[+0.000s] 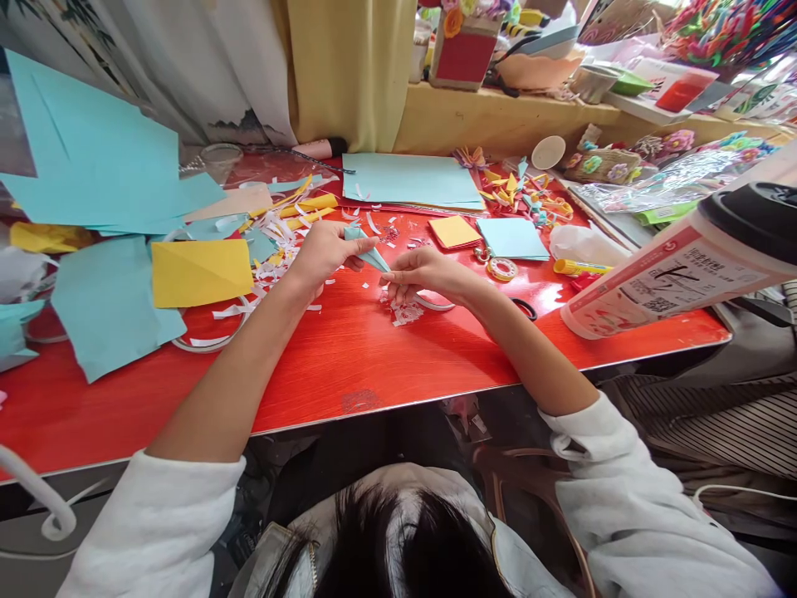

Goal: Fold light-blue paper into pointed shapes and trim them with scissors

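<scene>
A folded blue paper [375,259] was held above the red desk [349,357], gripped by the fingers of the left hand [330,252] and right hand [423,272]. Paper scraps [283,249] were strewn beside the left hand; blue sheets [411,179] were stacked beyond, and at right a cup [666,270] was set.

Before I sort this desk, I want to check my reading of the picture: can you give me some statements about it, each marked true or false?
1. Both the left hand and the right hand hold the folded blue paper. True.
2. The lidded cup is on the person's left. False: it is on the right.
3. The yellow sheet partly covers a blue sheet. True.
4. The small blue squares lie left of the small yellow squares. False: they lie to their right.
5. The tabletop is red. True.
</scene>
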Action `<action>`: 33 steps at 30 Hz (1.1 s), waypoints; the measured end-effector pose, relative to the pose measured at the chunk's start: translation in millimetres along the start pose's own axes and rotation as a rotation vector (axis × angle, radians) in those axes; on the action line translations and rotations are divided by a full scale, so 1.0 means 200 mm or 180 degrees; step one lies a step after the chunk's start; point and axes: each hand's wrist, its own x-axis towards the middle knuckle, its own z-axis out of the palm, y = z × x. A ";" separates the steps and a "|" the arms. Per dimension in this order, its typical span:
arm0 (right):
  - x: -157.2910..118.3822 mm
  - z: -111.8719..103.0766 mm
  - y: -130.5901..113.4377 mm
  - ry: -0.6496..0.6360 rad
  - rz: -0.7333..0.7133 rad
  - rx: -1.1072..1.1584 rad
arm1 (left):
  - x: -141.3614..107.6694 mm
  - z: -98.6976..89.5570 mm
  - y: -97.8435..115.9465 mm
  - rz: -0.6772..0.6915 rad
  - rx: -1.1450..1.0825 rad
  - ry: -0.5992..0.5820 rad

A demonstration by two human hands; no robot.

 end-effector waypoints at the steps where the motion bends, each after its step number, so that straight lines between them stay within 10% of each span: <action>1: 0.00 0.00 0.00 -0.0001 -0.0018 -0.0014 | 0.00 0.00 0.00 -0.0023 -0.0025 -0.0008; 25: -0.01 0.02 -0.01 0.0322 0.0042 0.0081 | 0.03 -0.07 -0.02 -0.0207 -0.0124 -0.0024; 33: 0.00 -0.04 -0.05 0.1501 -0.0617 0.0176 | 0.01 -0.09 0.03 0.0002 0.0223 -0.0133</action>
